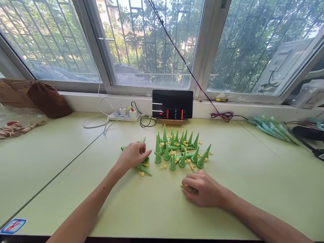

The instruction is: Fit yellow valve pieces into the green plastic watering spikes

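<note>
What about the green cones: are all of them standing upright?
No, many stand upright, but one green cone lies on its side beside the left hand.

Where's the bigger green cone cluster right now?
Head view, near centre: the cone cluster sits in front of the dark screen, right of the left hand and beyond the right hand.

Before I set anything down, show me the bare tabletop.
Bare: the tabletop between the forearms, toward the front edge; and the stretch right of the green cones, short of the green plastic bundle. Crowded: the middle, with cones and yellow fittings before the tablet, and around the left hand.
</note>
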Demonstrator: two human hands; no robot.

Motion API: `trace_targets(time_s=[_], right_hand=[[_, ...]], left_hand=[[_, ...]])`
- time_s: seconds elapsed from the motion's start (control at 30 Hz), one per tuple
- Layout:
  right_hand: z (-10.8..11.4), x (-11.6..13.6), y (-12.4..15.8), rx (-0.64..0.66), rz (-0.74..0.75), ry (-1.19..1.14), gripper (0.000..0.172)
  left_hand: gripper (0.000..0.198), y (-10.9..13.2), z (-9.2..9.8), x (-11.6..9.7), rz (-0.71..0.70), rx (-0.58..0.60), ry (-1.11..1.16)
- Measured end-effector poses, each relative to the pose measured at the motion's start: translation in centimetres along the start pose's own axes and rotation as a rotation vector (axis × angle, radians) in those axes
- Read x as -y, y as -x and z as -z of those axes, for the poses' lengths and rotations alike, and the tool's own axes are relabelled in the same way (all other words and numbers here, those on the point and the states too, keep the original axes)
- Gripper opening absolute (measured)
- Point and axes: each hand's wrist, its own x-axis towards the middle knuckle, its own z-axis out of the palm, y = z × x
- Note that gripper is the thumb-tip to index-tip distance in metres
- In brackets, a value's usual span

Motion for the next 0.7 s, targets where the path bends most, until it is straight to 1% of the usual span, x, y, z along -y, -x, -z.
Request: trace_targets(time_s=[0.1,0.23,0.53,0.63,0.7], right_hand=[[0.17,0.14,-0.07,0.009,-0.004,0.008,0.015],[0.26,0.18,-0.12,0.028,-0.014,0.02,0.015],[0.14,-0.17,-0.25,0.061,-0.056,0.051,0.013],[0.15,-0.16,-0.3,0.063,-0.066,0.061,0.013],[0.14,-0.16,-0.32,0.062,-0.064,0.069,0.015]], left_hand=[[0.037,0.24,-0.26,-0.33,0.018,0.018,-0.041],[0.031,0.35,-0.49,-0.25,0.028,0.036,-0.052],[0.023,0.58,-0.39,-1.03,0.047,0.075,-0.14],[0.02,0.57,-0.4,-0.99,0.045,0.046,-0.126],[0.018,0.56,-0.33,-1.0,0.046,0.007,-0.069]])
